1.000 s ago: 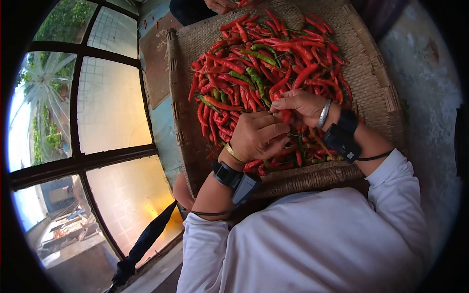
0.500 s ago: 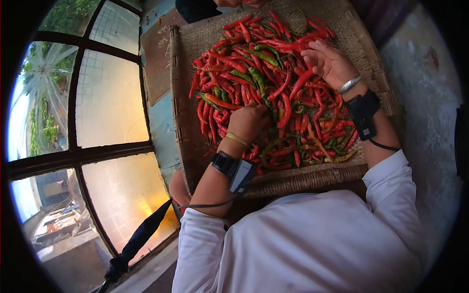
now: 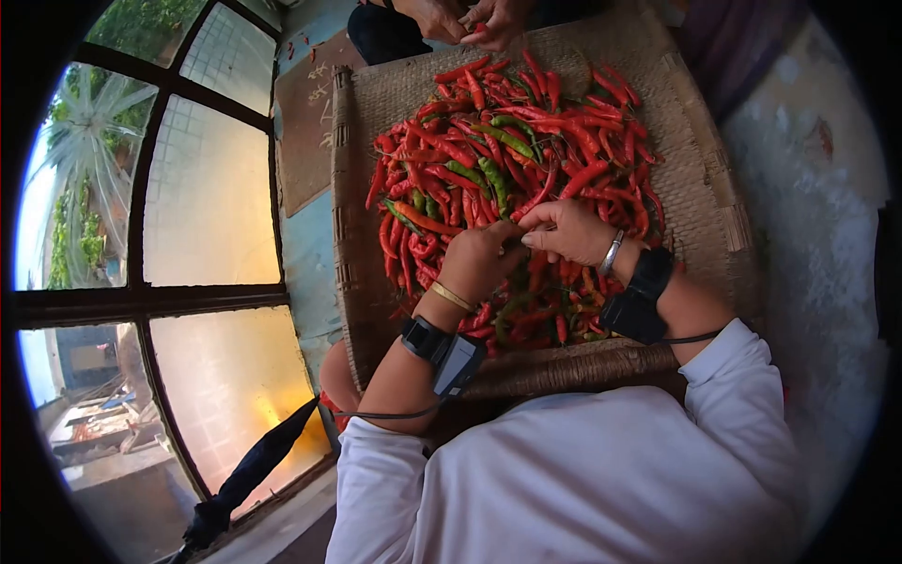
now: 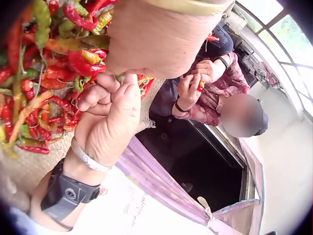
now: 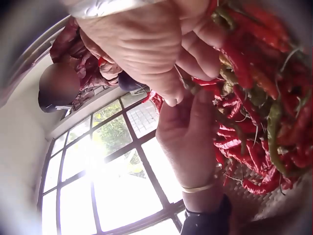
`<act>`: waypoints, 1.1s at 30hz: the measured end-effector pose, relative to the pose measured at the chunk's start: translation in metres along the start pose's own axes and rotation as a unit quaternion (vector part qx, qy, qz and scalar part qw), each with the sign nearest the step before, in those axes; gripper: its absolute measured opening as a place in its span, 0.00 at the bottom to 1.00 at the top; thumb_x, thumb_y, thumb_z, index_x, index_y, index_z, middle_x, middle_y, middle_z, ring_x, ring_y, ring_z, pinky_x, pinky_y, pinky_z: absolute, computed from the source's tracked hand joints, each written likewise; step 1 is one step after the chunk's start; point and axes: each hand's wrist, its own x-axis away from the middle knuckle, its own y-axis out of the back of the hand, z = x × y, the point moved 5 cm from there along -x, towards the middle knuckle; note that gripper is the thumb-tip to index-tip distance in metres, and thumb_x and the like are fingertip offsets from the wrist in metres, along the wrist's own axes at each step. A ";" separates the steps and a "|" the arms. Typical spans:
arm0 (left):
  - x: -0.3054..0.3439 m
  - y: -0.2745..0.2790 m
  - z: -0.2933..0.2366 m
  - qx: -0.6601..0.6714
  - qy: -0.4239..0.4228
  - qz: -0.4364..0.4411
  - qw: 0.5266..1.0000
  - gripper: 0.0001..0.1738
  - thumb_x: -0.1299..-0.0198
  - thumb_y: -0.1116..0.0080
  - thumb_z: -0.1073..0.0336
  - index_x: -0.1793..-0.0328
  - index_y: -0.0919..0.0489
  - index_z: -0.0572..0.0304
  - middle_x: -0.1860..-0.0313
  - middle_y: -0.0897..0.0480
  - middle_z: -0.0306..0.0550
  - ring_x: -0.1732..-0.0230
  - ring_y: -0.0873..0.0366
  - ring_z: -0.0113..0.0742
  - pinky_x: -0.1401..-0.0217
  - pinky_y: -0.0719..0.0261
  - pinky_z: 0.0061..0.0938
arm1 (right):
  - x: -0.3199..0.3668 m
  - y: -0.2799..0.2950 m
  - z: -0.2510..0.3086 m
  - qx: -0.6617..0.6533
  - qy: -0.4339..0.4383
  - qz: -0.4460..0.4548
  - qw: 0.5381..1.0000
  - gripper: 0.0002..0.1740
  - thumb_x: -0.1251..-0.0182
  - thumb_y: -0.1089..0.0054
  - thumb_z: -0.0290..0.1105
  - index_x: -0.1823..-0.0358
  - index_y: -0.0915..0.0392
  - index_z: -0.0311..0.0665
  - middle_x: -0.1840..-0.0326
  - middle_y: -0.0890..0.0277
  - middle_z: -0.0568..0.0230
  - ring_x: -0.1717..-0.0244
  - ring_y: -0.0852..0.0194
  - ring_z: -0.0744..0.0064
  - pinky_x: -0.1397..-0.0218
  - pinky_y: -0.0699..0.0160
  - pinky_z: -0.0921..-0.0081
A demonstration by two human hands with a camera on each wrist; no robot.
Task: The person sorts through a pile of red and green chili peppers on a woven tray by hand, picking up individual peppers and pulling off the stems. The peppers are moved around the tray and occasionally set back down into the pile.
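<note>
Both hands meet over the near half of a heap of chili peppers [image 3: 583,141], mostly red with some green and orange ones. My left hand [image 3: 481,261] is curled round a chili pepper, which its fingers mostly hide. In the right wrist view a thin stem [image 5: 181,76] sticks out between the hands. My right hand [image 3: 573,233] pinches at that stem end with thumb and forefinger, fingertips right against those of the left hand [image 5: 188,132]. A bracelet and a strapped camera sit on each wrist.
The heap lies on a woven tray [image 3: 700,179] with a thick near rim. Across it, another person's hands [image 3: 474,21] hold a small red chili. A window [image 3: 211,197] runs along the left, with a folded dark umbrella [image 3: 249,470] leaning near it.
A second ago both hands held a red chili. Then the right hand swung out, open, over the heap's far right while the left reached into the heap. Now the right is back at the left.
</note>
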 end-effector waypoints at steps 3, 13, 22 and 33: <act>0.002 -0.006 0.001 0.053 0.012 -0.002 0.999 0.15 0.55 0.39 0.68 0.60 0.25 0.60 0.75 0.21 0.46 0.74 0.22 0.34 0.72 0.26 0.25 | -0.004 0.005 -0.005 -0.018 0.026 -0.086 0.996 0.09 0.42 0.47 0.30 0.64 0.27 0.30 0.76 0.26 0.68 0.83 0.31 0.83 0.81 0.31 0.85; -0.003 -0.007 0.035 0.109 0.087 -0.034 0.990 0.11 0.50 0.42 0.63 0.62 0.24 0.61 0.75 0.21 0.47 0.72 0.22 0.35 0.70 0.25 0.27 | 0.012 0.121 0.006 -0.278 0.092 -0.266 0.919 0.10 0.38 0.51 0.30 0.57 0.30 0.33 0.72 0.26 0.63 0.78 0.30 0.84 0.79 0.31 0.89; 0.002 -0.030 0.019 -0.074 0.110 0.057 0.989 0.16 0.55 0.42 0.53 0.63 0.21 0.53 0.74 0.21 0.50 0.69 0.23 0.47 0.66 0.25 0.37 | 0.007 0.098 -0.013 -0.312 0.032 -0.246 0.917 0.19 0.36 0.53 0.33 0.46 0.38 0.33 0.67 0.25 0.63 0.74 0.27 0.82 0.77 0.30 0.87; -0.003 -0.008 0.031 0.071 0.131 -0.021 0.989 0.10 0.55 0.45 0.68 0.67 0.23 0.67 0.80 0.21 0.46 0.78 0.23 0.30 0.73 0.27 0.23 | 0.000 0.014 -0.003 -0.002 -0.061 -0.030 0.998 0.13 0.41 0.48 0.32 0.58 0.27 0.32 0.77 0.27 0.71 0.80 0.32 0.87 0.81 0.33 0.88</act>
